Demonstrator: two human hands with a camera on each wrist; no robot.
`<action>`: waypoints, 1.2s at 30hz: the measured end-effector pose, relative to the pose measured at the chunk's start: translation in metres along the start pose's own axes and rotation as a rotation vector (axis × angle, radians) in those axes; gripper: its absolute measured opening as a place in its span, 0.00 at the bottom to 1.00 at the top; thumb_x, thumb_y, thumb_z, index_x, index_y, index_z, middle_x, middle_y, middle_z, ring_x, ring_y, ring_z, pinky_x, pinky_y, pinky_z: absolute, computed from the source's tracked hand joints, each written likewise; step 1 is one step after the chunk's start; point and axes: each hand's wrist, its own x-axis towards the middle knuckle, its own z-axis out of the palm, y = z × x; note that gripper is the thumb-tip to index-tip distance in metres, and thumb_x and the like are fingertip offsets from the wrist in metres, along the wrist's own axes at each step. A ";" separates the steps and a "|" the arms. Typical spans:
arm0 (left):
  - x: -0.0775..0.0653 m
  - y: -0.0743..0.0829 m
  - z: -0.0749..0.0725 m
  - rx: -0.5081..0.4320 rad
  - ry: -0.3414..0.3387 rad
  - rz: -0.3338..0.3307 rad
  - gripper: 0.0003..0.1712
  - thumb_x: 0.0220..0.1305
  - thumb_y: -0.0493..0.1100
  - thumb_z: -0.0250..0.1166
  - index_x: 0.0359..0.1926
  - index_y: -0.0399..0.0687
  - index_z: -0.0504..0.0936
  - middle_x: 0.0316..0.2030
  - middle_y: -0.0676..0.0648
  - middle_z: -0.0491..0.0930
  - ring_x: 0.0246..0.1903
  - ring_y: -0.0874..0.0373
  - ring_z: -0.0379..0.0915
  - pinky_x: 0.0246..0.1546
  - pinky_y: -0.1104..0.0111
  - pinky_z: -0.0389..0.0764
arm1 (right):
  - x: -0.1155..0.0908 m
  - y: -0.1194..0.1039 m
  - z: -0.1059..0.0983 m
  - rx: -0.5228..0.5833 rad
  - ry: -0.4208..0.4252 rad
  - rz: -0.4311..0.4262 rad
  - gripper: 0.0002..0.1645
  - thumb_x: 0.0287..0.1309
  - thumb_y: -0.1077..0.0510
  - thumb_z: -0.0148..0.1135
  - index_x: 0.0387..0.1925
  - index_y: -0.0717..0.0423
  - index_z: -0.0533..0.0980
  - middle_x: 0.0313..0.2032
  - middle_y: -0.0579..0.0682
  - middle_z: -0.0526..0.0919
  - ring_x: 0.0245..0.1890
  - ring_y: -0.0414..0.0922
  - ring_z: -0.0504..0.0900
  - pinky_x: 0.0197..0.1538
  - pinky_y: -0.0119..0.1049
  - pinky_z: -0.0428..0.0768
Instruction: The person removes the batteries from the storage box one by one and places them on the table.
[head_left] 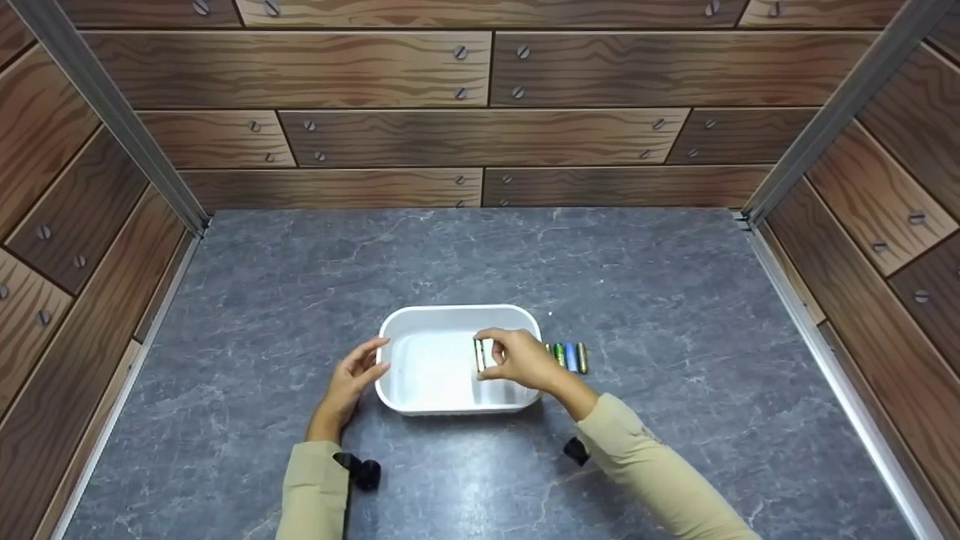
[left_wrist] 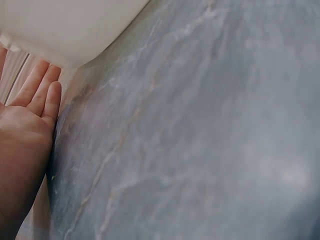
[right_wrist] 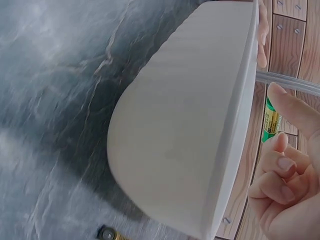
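A white rectangular tub [head_left: 431, 411] with rounded corners sits on the grey marbled table. Over its right half, my right hand [head_left: 525, 361] pinches a green battery [right_wrist: 271, 120] with a yellow label by its two ends, between thumb and index finger; the other fingers curl into the palm. My left hand [head_left: 351, 382] is at the tub's left end, its fingertips right at the rim and the fingers fairly straight in the left wrist view. Just past the tub's right end, several batteries [head_left: 571, 358] in green, blue and gold lie side by side, partly hidden by my right hand.
Wood-patterned panels [head_left: 390, 135] wall the table [head_left: 262, 300] at the back and both sides, with metal posts at the corners. A black device [head_left: 366, 474] is strapped near my left cuff, and another black piece [head_left: 576, 451] shows by my right cuff.
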 end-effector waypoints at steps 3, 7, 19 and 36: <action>-0.001 -0.001 -0.001 0.006 -0.012 0.021 0.28 0.61 0.31 0.63 0.62 0.26 0.69 0.49 0.67 0.77 0.55 0.70 0.73 0.54 0.80 0.74 | -0.003 0.004 -0.003 0.002 -0.004 0.011 0.34 0.46 0.57 0.75 0.56 0.62 0.75 0.23 0.49 0.76 0.21 0.35 0.65 0.28 0.26 0.65; -0.001 -0.001 -0.001 0.011 -0.021 0.034 0.28 0.62 0.32 0.63 0.62 0.27 0.69 0.50 0.66 0.77 0.54 0.73 0.73 0.55 0.81 0.72 | -0.006 0.009 -0.006 0.022 0.000 0.011 0.34 0.45 0.58 0.76 0.56 0.63 0.75 0.21 0.47 0.74 0.20 0.34 0.64 0.29 0.25 0.65; -0.002 -0.001 -0.001 -0.006 -0.019 0.021 0.30 0.62 0.30 0.61 0.63 0.22 0.65 0.48 0.68 0.78 0.52 0.76 0.73 0.56 0.82 0.71 | -0.017 0.023 -0.015 0.132 0.035 0.040 0.34 0.44 0.60 0.76 0.55 0.66 0.75 0.20 0.43 0.69 0.19 0.35 0.63 0.28 0.25 0.66; -0.002 0.000 -0.002 0.020 -0.029 0.016 0.30 0.62 0.33 0.63 0.63 0.25 0.66 0.50 0.70 0.76 0.55 0.78 0.69 0.59 0.83 0.66 | -0.035 0.048 -0.033 0.200 0.073 0.043 0.34 0.42 0.63 0.76 0.53 0.69 0.75 0.21 0.45 0.69 0.18 0.32 0.63 0.25 0.24 0.66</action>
